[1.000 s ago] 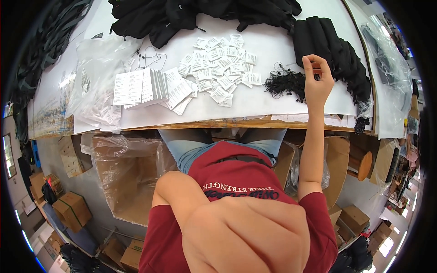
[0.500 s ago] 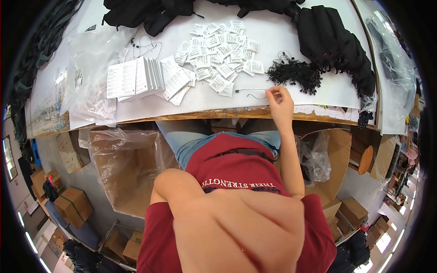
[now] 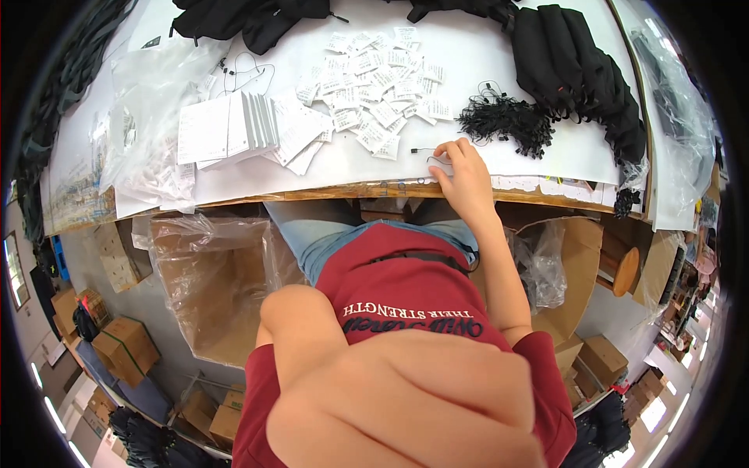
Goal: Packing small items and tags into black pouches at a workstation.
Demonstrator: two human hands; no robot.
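Note:
My right hand (image 3: 462, 173) is over the table near its front edge, thumb and fingers apart. A thin black tag string (image 3: 423, 150) with a small black end piece lies at its fingertips, one curved end between thumb and fingers. Just beyond is a bunch of the same black strings (image 3: 507, 121). My left hand (image 3: 413, 390) is raised very close to the camera, large and partly blurred; its fingertips are hidden, and whether it holds anything does not show.
Small white printed packets (image 3: 374, 86) are heaped mid-table. Left of them stands a stack of white cards (image 3: 222, 129), beside clear plastic bags (image 3: 152, 117). Black fabric goods (image 3: 566, 58) lie at the far right. Below the table edge are open cartons (image 3: 214, 273).
My right hand has shifted slightly left and its pinch at the string has opened. The string's end piece sits a little further right. My left hand has moved slightly lower.

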